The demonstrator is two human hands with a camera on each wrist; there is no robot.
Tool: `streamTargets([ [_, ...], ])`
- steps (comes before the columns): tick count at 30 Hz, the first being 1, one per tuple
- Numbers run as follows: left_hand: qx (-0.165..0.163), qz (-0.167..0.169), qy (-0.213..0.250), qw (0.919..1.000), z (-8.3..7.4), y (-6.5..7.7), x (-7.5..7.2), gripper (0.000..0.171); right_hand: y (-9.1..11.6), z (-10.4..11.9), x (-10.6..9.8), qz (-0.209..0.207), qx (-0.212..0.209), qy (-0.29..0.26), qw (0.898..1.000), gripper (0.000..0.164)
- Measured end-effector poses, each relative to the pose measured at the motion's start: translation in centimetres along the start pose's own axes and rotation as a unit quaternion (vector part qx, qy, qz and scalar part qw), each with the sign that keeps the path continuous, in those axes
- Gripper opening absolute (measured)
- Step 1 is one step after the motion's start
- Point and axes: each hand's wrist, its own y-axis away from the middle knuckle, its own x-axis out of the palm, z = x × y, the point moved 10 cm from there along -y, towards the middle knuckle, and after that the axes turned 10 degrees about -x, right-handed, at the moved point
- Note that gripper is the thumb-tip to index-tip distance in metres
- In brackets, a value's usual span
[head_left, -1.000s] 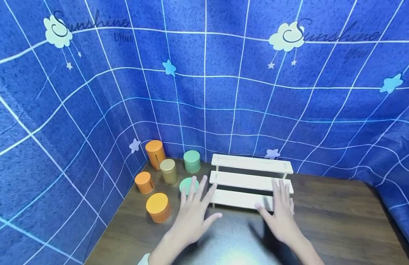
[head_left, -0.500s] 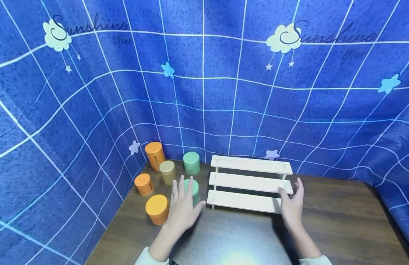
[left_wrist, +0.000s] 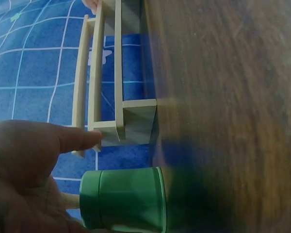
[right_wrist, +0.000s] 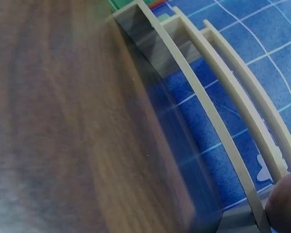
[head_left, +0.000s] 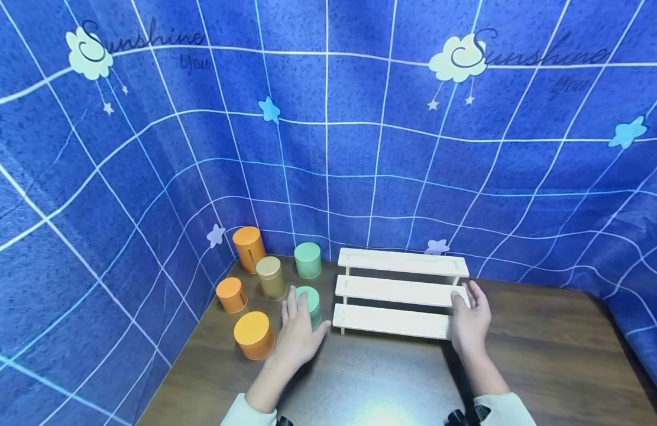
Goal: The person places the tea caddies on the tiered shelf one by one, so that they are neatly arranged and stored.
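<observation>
A cream three-tier display riser (head_left: 397, 322) stands on the table. My right hand (head_left: 472, 322) is at its right end, thumb over the end of the middle tier and fingers curled beside it. In the right wrist view, a fingertip (right_wrist: 283, 201) meets the tier ends. My left hand (head_left: 298, 334) reaches over the front green tin (head_left: 309, 302), fingers along its left and thumb spread out to its right. From the left wrist, the green tin (left_wrist: 126, 199) stands beyond the palm, and the left thumb (left_wrist: 80, 140) overlaps the riser's near end (left_wrist: 138, 121).
Left of the hand are a yellow-orange tin (head_left: 253, 337), a small orange tin (head_left: 232, 295), a tall orange tin (head_left: 249, 248) and a gold tin (head_left: 271, 278). Another green tin (head_left: 308, 260) is behind. Blue gridded cloth (head_left: 360, 148) closes off the back and left of the wooden table (head_left: 546, 349).
My left hand has moved left from the riser's front to the front green tin, its fingers bending a little. My right hand has gone from above the tiers to the riser's right end.
</observation>
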Motion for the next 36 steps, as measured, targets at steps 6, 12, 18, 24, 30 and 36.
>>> streamTargets([
  [6, -0.02, 0.0, 0.016, 0.9997, 0.0, -0.4, 0.3, 0.075, -0.7, 0.0, -0.2, -0.01, -0.011, 0.011, 1.0, 0.054],
  [12, -0.014, -0.017, 0.027, 0.9994, 0.0, -0.7, 0.1, 0.065, -0.6, 0.0, -0.3, 0.002, -0.008, 0.029, 1.0, 0.05],
  [18, -0.019, -0.045, 0.019, 0.9986, 0.3, -0.8, -0.2, 0.058, -0.5, -0.2, -0.5, 0.003, -0.018, 0.059, 0.998, 0.046],
  [24, -0.001, -0.055, 0.021, 0.9983, 0.2, -0.9, -0.3, 0.056, -0.3, 0.1, -0.3, 0.01, -0.031, 0.086, 0.996, 0.045],
  [30, 0.001, -0.063, 0.022, 0.9978, 0.2, -0.9, -0.9, 0.053, 0.2, 0.0, -0.3, 0.014, -0.026, 0.107, 0.994, 0.046],
  [36, -0.002, -0.078, 0.036, 0.9963, -0.4, -0.6, -1.9, 0.052, 0.5, 0.4, -0.6, 0.02, -0.059, 0.138, 0.988, 0.043],
])
